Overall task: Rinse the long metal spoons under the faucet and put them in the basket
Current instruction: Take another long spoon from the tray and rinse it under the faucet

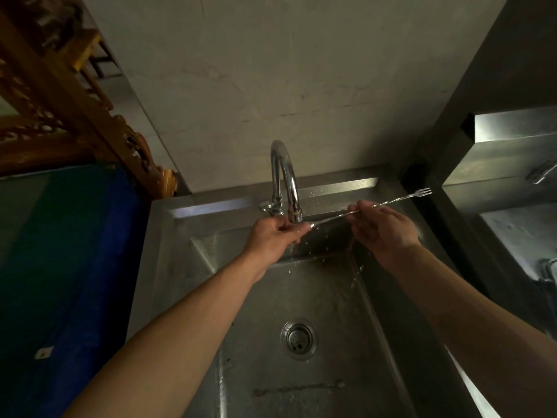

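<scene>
Both the left hand and right hand pinch the long thin twisted metal spoon, lying sideways under the curved shiny faucet, its little fork tip pointing right and up.

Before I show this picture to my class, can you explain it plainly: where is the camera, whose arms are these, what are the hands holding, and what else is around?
There is one picture, taken by a camera worn on a person's head, looking forward and down. No machine is involved: the two bare arms are that person's own.

They stand at a steel sink with a round drain. A curved faucet runs, and drops splash below it.

Both hands hold one long metal spoon with a twisted stem. The left hand grips the end under the water, so that end is hidden. The right hand pinches the stem. The far end shows small fork prongs.

A blue surface lies to the left. No basket is visible.
</scene>
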`<state>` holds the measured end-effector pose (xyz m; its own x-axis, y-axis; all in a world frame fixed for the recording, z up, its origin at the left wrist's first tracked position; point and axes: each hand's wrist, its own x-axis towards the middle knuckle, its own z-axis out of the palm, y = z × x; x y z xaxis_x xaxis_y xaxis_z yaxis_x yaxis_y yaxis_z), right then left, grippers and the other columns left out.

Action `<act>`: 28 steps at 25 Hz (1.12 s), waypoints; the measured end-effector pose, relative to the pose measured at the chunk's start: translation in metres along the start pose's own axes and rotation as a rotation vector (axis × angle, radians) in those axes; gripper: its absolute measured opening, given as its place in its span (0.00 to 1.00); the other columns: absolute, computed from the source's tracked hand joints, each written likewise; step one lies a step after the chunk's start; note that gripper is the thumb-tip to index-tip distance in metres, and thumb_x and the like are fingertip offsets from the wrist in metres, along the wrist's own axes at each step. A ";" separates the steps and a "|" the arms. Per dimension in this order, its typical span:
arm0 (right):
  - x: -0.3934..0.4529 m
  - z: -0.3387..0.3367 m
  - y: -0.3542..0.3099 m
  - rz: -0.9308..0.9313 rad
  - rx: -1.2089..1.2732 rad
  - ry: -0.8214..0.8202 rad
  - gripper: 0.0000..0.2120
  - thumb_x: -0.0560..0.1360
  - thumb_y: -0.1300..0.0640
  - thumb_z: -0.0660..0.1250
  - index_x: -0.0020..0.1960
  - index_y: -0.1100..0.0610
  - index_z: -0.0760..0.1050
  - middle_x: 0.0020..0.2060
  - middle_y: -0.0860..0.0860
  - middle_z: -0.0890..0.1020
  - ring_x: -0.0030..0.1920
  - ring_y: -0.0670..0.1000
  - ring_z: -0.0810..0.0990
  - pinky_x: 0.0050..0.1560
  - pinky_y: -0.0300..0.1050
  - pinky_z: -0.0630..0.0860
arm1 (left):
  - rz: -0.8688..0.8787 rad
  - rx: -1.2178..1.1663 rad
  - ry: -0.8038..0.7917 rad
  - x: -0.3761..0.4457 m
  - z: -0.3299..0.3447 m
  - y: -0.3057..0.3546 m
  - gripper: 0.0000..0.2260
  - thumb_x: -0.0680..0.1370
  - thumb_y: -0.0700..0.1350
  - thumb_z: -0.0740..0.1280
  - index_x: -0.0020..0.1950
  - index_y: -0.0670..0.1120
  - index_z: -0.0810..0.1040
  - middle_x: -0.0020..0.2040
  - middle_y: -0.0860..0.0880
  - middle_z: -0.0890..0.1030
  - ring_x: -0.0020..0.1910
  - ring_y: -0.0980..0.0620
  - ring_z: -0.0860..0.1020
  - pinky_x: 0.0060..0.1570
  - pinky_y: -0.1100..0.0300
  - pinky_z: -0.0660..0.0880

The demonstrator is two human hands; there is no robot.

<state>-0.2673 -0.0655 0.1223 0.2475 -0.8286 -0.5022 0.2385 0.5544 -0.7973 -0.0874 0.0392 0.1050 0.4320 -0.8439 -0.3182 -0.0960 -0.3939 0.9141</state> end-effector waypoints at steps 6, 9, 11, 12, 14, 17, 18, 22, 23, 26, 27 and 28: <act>-0.011 0.007 0.016 0.035 -0.015 -0.045 0.03 0.77 0.61 0.67 0.46 0.57 0.79 0.41 0.53 0.86 0.39 0.50 0.85 0.35 0.41 0.80 | 0.086 0.046 0.019 -0.008 -0.007 -0.010 0.07 0.71 0.49 0.74 0.38 0.47 0.81 0.33 0.53 0.82 0.32 0.62 0.78 0.31 0.74 0.71; -0.019 0.014 0.025 0.050 -0.023 -0.093 0.03 0.76 0.60 0.68 0.47 0.56 0.81 0.43 0.55 0.85 0.44 0.53 0.85 0.39 0.44 0.80 | 0.183 0.255 0.028 -0.012 -0.018 -0.016 0.09 0.73 0.51 0.72 0.35 0.50 0.78 0.30 0.55 0.78 0.29 0.63 0.74 0.32 0.71 0.70; -0.024 0.020 0.034 0.074 -0.016 -0.099 0.03 0.76 0.61 0.68 0.47 0.57 0.80 0.43 0.56 0.85 0.44 0.53 0.84 0.42 0.46 0.81 | 0.243 0.378 -0.001 -0.019 -0.025 -0.017 0.02 0.72 0.48 0.73 0.41 0.54 0.81 0.38 0.54 0.82 0.39 0.60 0.79 0.43 0.63 0.74; -0.028 0.023 0.041 0.096 -0.012 -0.119 0.03 0.76 0.62 0.67 0.48 0.57 0.80 0.42 0.56 0.84 0.43 0.53 0.84 0.44 0.46 0.81 | 0.282 0.461 0.007 -0.024 -0.027 -0.019 0.03 0.72 0.48 0.73 0.44 0.54 0.82 0.41 0.53 0.82 0.42 0.56 0.79 0.46 0.59 0.75; -0.037 0.032 0.057 0.153 -0.039 -0.194 0.04 0.77 0.61 0.66 0.50 0.57 0.79 0.41 0.54 0.85 0.41 0.51 0.85 0.44 0.45 0.81 | 0.392 0.651 0.078 -0.035 -0.026 -0.021 0.05 0.72 0.50 0.72 0.47 0.54 0.83 0.42 0.53 0.82 0.44 0.53 0.78 0.45 0.56 0.73; -0.046 0.035 0.072 0.168 -0.249 -0.203 0.07 0.77 0.57 0.68 0.51 0.60 0.80 0.40 0.54 0.87 0.41 0.51 0.86 0.36 0.43 0.81 | 0.477 0.812 0.157 -0.047 -0.031 -0.028 0.03 0.73 0.48 0.71 0.45 0.52 0.84 0.40 0.52 0.82 0.43 0.49 0.76 0.44 0.53 0.72; -0.045 0.033 0.074 0.133 -0.313 -0.151 0.09 0.76 0.56 0.69 0.51 0.61 0.81 0.40 0.54 0.87 0.41 0.52 0.86 0.35 0.43 0.80 | 0.451 0.819 0.162 -0.049 -0.037 -0.031 0.03 0.74 0.47 0.70 0.45 0.52 0.84 0.41 0.52 0.82 0.44 0.48 0.76 0.45 0.53 0.72; -0.045 0.024 0.074 -0.094 -0.545 0.023 0.05 0.75 0.55 0.71 0.47 0.55 0.83 0.41 0.54 0.86 0.41 0.52 0.86 0.44 0.49 0.83 | 0.370 0.830 0.165 -0.056 -0.054 -0.043 0.04 0.75 0.48 0.69 0.46 0.52 0.84 0.43 0.53 0.82 0.47 0.48 0.76 0.49 0.51 0.72; -0.047 0.023 0.075 -0.173 -0.644 0.039 0.04 0.74 0.54 0.71 0.46 0.53 0.83 0.39 0.52 0.86 0.40 0.51 0.85 0.46 0.49 0.83 | 0.375 0.845 0.159 -0.057 -0.055 -0.043 0.05 0.75 0.48 0.68 0.46 0.52 0.84 0.43 0.53 0.82 0.47 0.48 0.76 0.49 0.51 0.72; -0.059 0.022 0.074 -0.541 -1.041 0.045 0.06 0.75 0.52 0.70 0.51 0.50 0.82 0.45 0.47 0.84 0.46 0.48 0.82 0.48 0.49 0.80 | 0.414 0.887 0.124 -0.063 -0.062 -0.045 0.05 0.76 0.48 0.68 0.47 0.51 0.84 0.45 0.53 0.82 0.48 0.49 0.75 0.50 0.52 0.72; -0.061 0.022 0.073 -0.696 -1.239 -0.001 0.08 0.75 0.51 0.69 0.53 0.49 0.81 0.50 0.47 0.83 0.50 0.49 0.79 0.50 0.50 0.77 | 0.423 0.897 0.110 -0.064 -0.066 -0.044 0.06 0.76 0.48 0.68 0.48 0.51 0.84 0.45 0.53 0.82 0.47 0.49 0.75 0.51 0.53 0.71; -0.063 0.022 0.072 -0.821 -1.427 -0.076 0.09 0.76 0.50 0.67 0.54 0.48 0.81 0.53 0.46 0.82 0.54 0.51 0.76 0.52 0.51 0.74 | 0.428 0.908 0.098 -0.065 -0.069 -0.042 0.06 0.76 0.49 0.68 0.48 0.52 0.84 0.45 0.54 0.82 0.48 0.49 0.74 0.51 0.52 0.71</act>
<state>-0.2451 0.0281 0.1040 0.5522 -0.8170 0.1659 -0.6716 -0.5539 -0.4921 -0.0500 0.1361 0.1044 0.2692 -0.9617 0.0516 -0.8894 -0.2277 0.3964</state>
